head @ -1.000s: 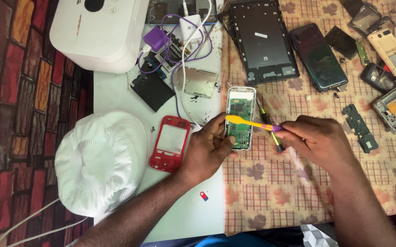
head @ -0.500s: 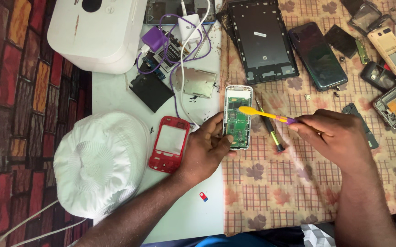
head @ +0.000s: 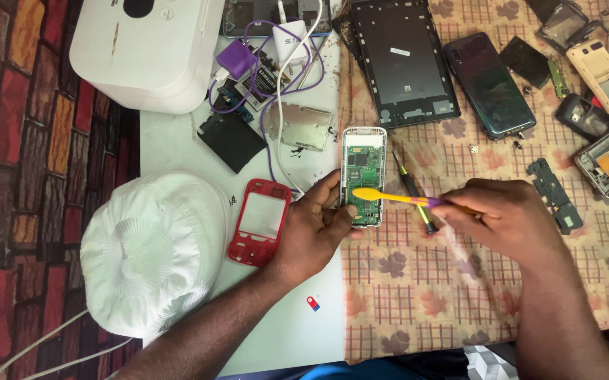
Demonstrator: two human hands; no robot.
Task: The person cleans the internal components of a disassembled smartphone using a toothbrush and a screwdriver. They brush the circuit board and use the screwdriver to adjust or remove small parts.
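Our left hand [head: 315, 229] gripped the opened phone [head: 363, 176], green circuit board bare; our right hand [head: 505, 214] pinched a yellow toothbrush [head: 389, 197] across it.

An opened white phone [head: 363, 169] with its green circuit board bared lies flat, a yellow toothbrush [head: 396, 198] slanting across it.

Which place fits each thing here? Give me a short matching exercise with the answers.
Things:
1. yellow toothbrush
2. opened small phone with green circuit board
3. red plastic phone frame
4. white fabric hat

Places:
A. steadied by the left hand
B. far left, table edge
C. in the right hand
D. between hat and left hand

Pairs: 1-C, 2-A, 3-D, 4-B
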